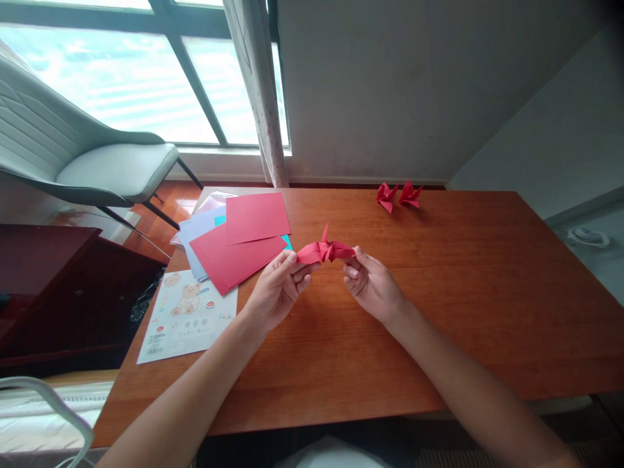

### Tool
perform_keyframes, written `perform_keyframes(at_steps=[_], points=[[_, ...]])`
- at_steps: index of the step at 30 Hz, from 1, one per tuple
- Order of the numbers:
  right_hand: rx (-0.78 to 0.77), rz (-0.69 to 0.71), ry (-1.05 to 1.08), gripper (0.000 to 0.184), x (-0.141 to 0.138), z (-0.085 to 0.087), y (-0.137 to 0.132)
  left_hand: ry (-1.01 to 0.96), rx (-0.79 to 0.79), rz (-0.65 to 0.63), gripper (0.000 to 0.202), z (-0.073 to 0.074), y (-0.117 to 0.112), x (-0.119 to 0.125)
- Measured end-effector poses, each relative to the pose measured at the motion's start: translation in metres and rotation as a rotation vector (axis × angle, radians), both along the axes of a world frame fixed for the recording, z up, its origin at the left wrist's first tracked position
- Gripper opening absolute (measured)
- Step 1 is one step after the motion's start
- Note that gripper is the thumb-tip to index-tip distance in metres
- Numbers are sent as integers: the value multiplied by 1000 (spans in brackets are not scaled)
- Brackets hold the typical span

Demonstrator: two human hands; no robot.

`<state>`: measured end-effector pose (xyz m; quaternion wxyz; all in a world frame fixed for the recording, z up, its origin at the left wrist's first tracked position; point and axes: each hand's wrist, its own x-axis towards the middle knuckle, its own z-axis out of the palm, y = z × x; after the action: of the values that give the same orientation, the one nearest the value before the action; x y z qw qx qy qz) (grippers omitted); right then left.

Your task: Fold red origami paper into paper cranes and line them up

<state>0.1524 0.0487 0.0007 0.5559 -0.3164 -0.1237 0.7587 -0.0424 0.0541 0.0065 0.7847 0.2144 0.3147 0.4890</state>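
Note:
A folded red paper crane [325, 249] is held up over the middle of the table, its wings spread out sideways and one thin point sticking up. My left hand [279, 286] pinches the tip of its left wing between thumb and fingers. On the other side, my right hand [373, 283] grips the right wing tip the same way. Two more red paper cranes, a left one [387, 196] and a right one [410, 194], stand near the table's far edge. Red paper sheets [257, 218] lie just beyond my left hand.
Under the red sheets are pale and blue sheets [199, 235] and a clear wrapper. A white cover with a bear drawing [188, 315] lies at the wooden table's [468, 305] left edge. A grey chair [117, 169] stands left, by the window and curtain [258, 91].

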Motion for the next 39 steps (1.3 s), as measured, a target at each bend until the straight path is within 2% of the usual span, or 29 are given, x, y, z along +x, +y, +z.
perform_keyframes(at_steps=[10, 14, 17, 20, 23, 27, 29, 31, 34, 39], points=[[16, 18, 31, 15, -1, -2, -1, -23, -41, 33, 19, 5, -1, 0], [1, -65, 15, 18, 1, -3, 2, -20, -48, 68, 24, 6, 0, 0], [-21, -151, -3, 19, 5, -6, 5, 8, -23, 154, 26, 5, 3, -2], [-11, -159, -100, 21, 5, -8, 5, 62, -9, 229, 28, 4, 6, -5], [81, -92, -247, 24, 1, -7, 2, 128, -13, 233, 28, 2, 5, -4], [235, -103, -392, 46, -2, -4, -2, 242, -19, 204, 30, -2, 0, 2], [252, -132, -461, 43, -2, -4, -2, 268, -9, 190, 31, -2, -3, 5], [231, -142, -508, 31, -2, -4, -2, 252, 4, 165, 31, -1, -4, 6], [159, -132, -421, 19, -1, -4, 0, 177, -2, 111, 29, 1, -5, 6], [-29, -58, -66, 13, 1, -4, 2, 26, -41, 48, 22, 1, -4, 6]])
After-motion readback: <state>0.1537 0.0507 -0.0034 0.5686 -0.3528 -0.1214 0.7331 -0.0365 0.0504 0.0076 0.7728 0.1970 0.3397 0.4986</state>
